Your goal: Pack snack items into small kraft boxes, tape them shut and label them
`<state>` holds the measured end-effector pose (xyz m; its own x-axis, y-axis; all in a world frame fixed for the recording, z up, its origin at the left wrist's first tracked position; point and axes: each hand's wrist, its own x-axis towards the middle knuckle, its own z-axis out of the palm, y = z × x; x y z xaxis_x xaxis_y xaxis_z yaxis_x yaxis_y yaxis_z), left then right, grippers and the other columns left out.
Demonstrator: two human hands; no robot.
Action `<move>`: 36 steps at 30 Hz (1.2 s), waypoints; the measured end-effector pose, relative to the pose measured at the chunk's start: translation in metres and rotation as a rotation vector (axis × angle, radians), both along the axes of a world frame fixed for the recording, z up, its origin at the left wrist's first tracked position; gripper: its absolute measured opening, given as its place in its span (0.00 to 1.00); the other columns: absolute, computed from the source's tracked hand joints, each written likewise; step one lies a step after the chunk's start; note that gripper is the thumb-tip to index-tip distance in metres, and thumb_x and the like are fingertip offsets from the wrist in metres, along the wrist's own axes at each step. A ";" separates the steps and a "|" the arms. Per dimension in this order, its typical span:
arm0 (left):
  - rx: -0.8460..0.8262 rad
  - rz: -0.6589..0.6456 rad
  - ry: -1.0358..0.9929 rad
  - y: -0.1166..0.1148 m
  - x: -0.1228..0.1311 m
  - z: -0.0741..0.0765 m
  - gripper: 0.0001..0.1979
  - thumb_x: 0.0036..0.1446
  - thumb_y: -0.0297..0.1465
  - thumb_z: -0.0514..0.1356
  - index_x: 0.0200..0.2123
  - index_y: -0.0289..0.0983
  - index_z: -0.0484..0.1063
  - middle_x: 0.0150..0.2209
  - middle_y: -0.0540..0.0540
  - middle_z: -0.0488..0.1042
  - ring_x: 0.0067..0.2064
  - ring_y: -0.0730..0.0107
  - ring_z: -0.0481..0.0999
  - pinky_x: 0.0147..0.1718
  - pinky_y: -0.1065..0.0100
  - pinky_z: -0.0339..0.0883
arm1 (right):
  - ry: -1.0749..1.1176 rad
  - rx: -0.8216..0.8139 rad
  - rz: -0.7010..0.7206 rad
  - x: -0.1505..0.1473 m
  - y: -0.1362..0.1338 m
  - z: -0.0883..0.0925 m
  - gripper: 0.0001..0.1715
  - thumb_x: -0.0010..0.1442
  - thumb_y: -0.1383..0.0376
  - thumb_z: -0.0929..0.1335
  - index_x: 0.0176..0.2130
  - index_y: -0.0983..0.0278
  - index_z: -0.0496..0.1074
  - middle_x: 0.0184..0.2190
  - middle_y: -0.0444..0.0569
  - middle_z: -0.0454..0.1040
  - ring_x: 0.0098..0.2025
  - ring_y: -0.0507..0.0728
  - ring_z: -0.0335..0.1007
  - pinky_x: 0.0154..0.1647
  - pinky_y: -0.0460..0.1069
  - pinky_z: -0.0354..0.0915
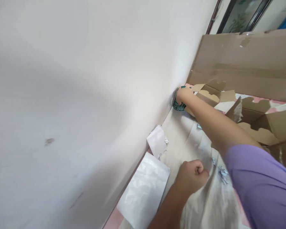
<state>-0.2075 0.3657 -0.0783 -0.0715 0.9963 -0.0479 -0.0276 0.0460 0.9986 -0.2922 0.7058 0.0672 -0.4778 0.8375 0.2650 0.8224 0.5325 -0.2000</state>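
Observation:
My right hand (pixel 184 94) reaches far out to the foot of the wall, its fingers wrapped over a dark green patterned container (pixel 179 106). That container looks round and sits against the wall, partly covered by the hand. Nearer to me, my left hand (pixel 193 176) is closed in a fist and rests on the pale cloth (pixel 202 206); nothing shows in it. A white paper sheet (pixel 145 187) lies to the left of that fist, beside the wall. Beyond it is a smaller torn white paper piece (pixel 157 141).
Open cardboard boxes (pixel 259 130) with cut flaps stand along the right, partly behind my right arm. A large cardboard panel (pixel 243 63) rises at the far end. Crumpled shiny scraps (pixel 223 175) lie on the cloth. The white wall (pixel 85 95) borders the left side.

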 end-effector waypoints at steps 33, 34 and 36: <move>0.770 0.859 0.661 0.002 -0.016 -0.006 0.50 0.50 0.40 0.72 0.66 0.39 0.45 0.67 0.23 0.55 0.70 0.40 0.58 0.59 0.38 0.66 | 0.321 -0.204 -0.131 0.145 -0.283 0.009 0.31 0.61 0.41 0.64 0.50 0.61 0.74 0.42 0.54 0.79 0.42 0.63 0.76 0.42 0.55 0.68; 0.747 0.852 0.637 0.002 -0.016 -0.006 0.50 0.50 0.39 0.72 0.66 0.38 0.45 0.66 0.24 0.57 0.69 0.42 0.60 0.59 0.40 0.67 | 0.353 -0.189 -0.132 0.145 -0.266 0.017 0.30 0.63 0.43 0.63 0.49 0.61 0.75 0.44 0.54 0.80 0.43 0.63 0.76 0.45 0.55 0.69; 0.743 0.815 0.639 0.002 -0.015 -0.007 0.48 0.50 0.36 0.71 0.66 0.38 0.46 0.64 0.25 0.61 0.68 0.44 0.63 0.59 0.41 0.68 | 0.366 -0.104 -0.181 0.133 -0.221 0.026 0.33 0.63 0.46 0.64 0.58 0.63 0.71 0.56 0.58 0.75 0.53 0.66 0.73 0.53 0.58 0.68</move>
<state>-0.2225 0.3678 -0.0853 -0.4766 0.4255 0.7693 0.7092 -0.3311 0.6225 -0.1591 0.4847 0.0937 -0.2106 0.9306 0.2993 0.7657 0.3474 -0.5413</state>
